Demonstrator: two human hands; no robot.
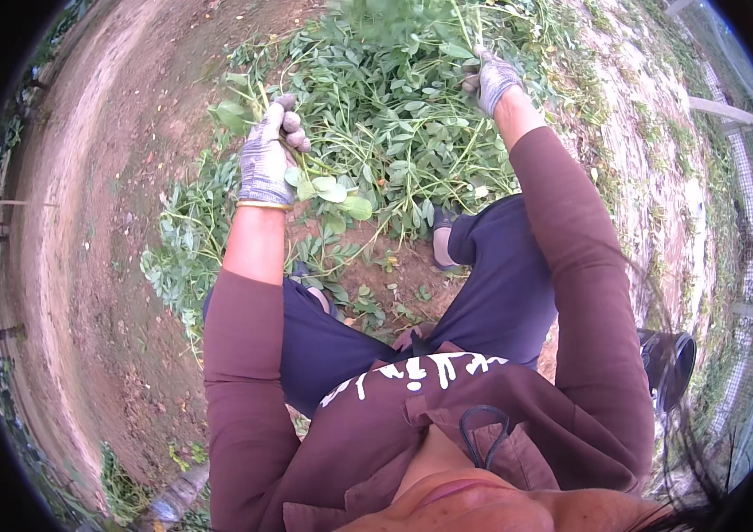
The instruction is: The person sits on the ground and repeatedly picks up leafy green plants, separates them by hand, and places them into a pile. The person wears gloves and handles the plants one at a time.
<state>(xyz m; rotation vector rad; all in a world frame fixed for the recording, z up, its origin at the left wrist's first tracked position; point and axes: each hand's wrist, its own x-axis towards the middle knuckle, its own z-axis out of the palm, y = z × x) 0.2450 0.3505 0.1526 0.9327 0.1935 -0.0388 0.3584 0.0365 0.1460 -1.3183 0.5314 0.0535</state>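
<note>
My left hand (270,156), in a grey-and-white knit work glove with coated fingertips, is closed around green stems. Their broad leaves (331,193) stick out on both sides of the fist. Farther out at the upper right, my right hand (493,80) wears a matching glove and grips a few pale green stems (473,23). The tops of those stems are blurred or beyond the picture's edge. Between and beneath both hands lies a thick heap of leafy green plants (390,120), which look like peanut plants.
Bare brown soil (130,219) stretches along the left. A black bucket-like container (672,369) stands at my right side. Pale ground sheeting (656,179) and a mesh fence (749,193) run along the right. Loose plants (183,246) lie by my left leg, and my shoe (443,239) touches the heap.
</note>
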